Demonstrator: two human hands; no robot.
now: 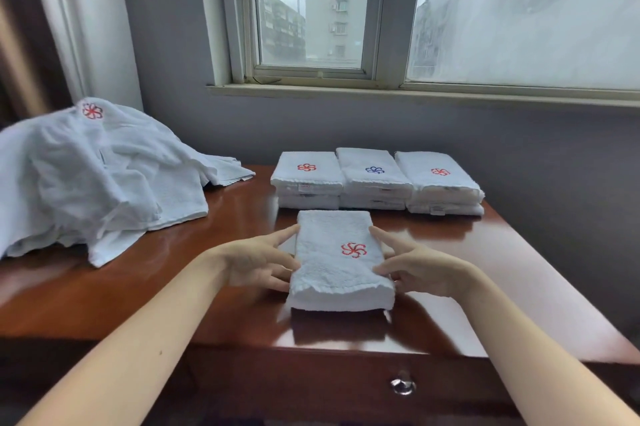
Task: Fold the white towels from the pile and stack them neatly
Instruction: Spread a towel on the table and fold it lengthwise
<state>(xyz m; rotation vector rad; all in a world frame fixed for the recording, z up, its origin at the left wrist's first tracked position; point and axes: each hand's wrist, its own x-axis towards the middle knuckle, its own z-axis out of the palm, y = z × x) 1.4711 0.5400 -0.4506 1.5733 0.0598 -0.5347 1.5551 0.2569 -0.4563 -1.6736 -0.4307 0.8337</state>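
A folded white towel [332, 259] with a red flower emblem lies on the wooden table [214, 252], near its front edge. My left hand [259, 259] touches the towel's left side with straight fingers. My right hand [412, 268] touches its right side the same way. Behind it stand three short stacks of folded towels: the left stack [306, 179] with a red emblem, the middle stack [374, 179] with a blue emblem, the right stack [441, 183] with a red emblem. A loose pile of unfolded white towels [90, 176] covers the table's left end.
A grey wall and a window sill [415, 93] run behind the table. A drawer with a metal knob [402, 385] sits under the table's front edge. Curtains [79, 20] hang at the far left.
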